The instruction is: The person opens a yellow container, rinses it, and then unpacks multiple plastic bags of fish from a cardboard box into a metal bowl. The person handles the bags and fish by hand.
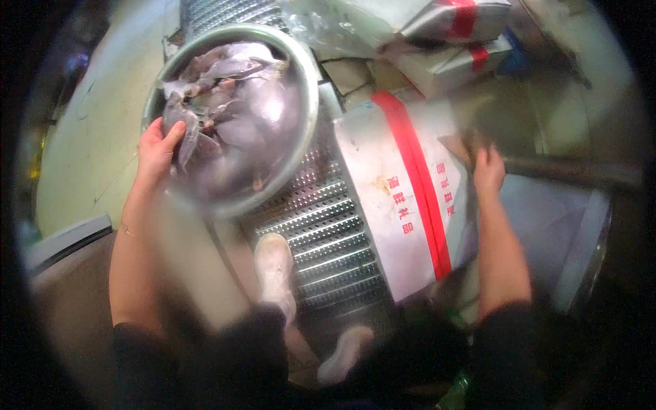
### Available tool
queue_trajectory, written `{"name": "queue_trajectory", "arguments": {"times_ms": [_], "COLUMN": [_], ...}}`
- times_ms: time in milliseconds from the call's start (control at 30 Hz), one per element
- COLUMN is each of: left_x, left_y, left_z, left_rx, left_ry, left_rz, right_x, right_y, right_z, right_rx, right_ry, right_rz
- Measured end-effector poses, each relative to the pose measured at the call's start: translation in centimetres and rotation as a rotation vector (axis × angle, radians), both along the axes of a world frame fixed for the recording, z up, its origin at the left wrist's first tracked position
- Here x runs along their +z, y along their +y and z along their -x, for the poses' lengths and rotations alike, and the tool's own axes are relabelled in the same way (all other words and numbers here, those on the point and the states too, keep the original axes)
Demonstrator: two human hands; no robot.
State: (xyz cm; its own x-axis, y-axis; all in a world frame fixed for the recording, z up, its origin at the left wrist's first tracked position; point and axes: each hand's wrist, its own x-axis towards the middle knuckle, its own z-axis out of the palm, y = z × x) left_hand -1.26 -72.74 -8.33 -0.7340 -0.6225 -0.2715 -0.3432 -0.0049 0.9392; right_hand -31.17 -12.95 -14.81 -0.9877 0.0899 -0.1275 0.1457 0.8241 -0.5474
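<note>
A large round metal basin (310, 110) at upper left holds a heap of grey fish and fish pieces (259, 105). My left hand (160, 146) grips a grey piece of fish (183, 123) at the basin's left side, thumb on top and fingers beneath. On the right, my right hand (489, 169) is at the far side of a white box (366, 169) with a red stripe and red writing. Its fingers are curled beside a brownish pointed thing (456, 146); blur hides whether they hold it.
Ridged, perforated metal grating (328, 241) runs between basin and box. More white boxes with red bands (461, 23) lie at upper right, beside clear plastic sheeting (333, 25). My pale boots (274, 266) are below. A pale panel (543, 225) lies at right.
</note>
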Motion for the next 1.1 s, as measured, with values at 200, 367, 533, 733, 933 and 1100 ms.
{"name": "queue_trajectory", "arguments": {"times_ms": [200,367,533,733,933,1100], "left_x": [0.1,1.6,-3.7,-6.9,-10.7,-9.1], "left_y": [0.7,8.0,19.7,23.7,26.3,26.1], "left_z": [-2.4,-0.8,-1.6,5.1,10.9,14.0], "left_rx": [0.070,0.003,-0.468,-0.478,0.020,0.227], "left_ry": [-0.079,0.349,-0.126,-0.400,-0.210,-0.148], "left_rz": [0.700,0.653,-0.250,-0.635,-0.493,-0.841], "right_x": [-0.2,-3.0,-0.6,-0.8,-1.8,-2.1], "right_y": [-1.2,1.9,-3.0,-2.2,-2.8,-1.5], "right_z": [-1.8,-4.6,-6.9,-5.6,-6.2,-5.1], "right_rx": [-0.456,-0.030,0.101,0.150,0.138,0.080], "right_ry": [0.010,-0.104,-0.098,-0.112,-0.011,-0.078], "right_rz": [0.375,0.170,-0.297,-0.262,-0.249,-0.181]}}
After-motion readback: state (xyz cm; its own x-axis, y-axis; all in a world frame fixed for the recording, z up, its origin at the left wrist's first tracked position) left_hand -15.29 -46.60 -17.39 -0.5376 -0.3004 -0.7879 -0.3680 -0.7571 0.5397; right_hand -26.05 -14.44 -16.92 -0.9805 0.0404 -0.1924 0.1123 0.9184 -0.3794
